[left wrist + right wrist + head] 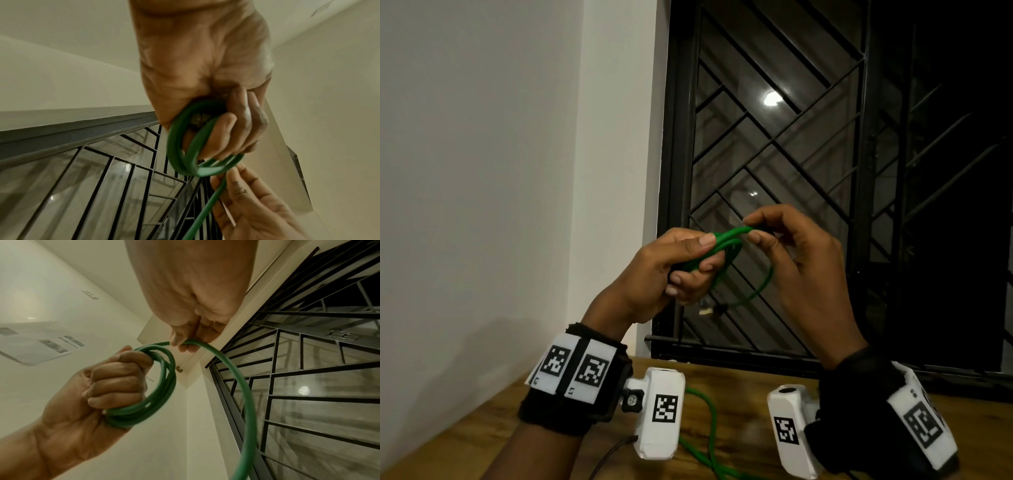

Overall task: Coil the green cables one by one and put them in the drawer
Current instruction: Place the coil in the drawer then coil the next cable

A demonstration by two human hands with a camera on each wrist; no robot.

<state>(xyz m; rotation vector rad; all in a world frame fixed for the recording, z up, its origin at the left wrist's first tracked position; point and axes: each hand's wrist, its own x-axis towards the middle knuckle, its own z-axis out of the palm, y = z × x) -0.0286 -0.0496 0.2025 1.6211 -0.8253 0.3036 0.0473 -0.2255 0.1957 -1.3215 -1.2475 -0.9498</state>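
Brown wooden surface (739,387) at bottom. Plain white wall (482,154) on left. Dark window with black metal grille of diagonal bars (774,154) behind; round bright light reflection (772,98) on glass.

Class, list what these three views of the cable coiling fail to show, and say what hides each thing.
- Drawer: in no view.
- Second green cable on the table: head view, cut off by the bottom edge and hidden behind the wrist cameras.
- Free end of the held cable: right wrist view, it runs off the bottom edge.
- Plug below the left hand: head view, too small and dark.
- Right hand fingertips: right wrist view, hidden behind the palm.
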